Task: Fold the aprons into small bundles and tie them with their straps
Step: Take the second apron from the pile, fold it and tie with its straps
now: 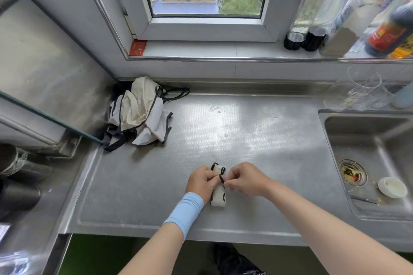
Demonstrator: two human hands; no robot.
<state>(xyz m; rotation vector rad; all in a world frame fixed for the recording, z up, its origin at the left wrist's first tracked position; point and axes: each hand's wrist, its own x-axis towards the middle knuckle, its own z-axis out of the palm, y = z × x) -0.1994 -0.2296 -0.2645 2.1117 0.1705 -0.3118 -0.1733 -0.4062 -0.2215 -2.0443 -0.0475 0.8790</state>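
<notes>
While the small cream rolled apron bundle (218, 197) lies on the dimpled steel counter (257, 136) near its front edge, long axis running away from the person, both hands flank its far half. Left hand (199, 182) curls against the roll, pinning the thin black strap (222, 174). Right hand (244, 178) pinches a strap loop. Neither is nearer. Tightening likely pulls sideways, across the axis. Crumpled cream-and-grey apron heap (138, 114) sits far left, well apart.
</notes>
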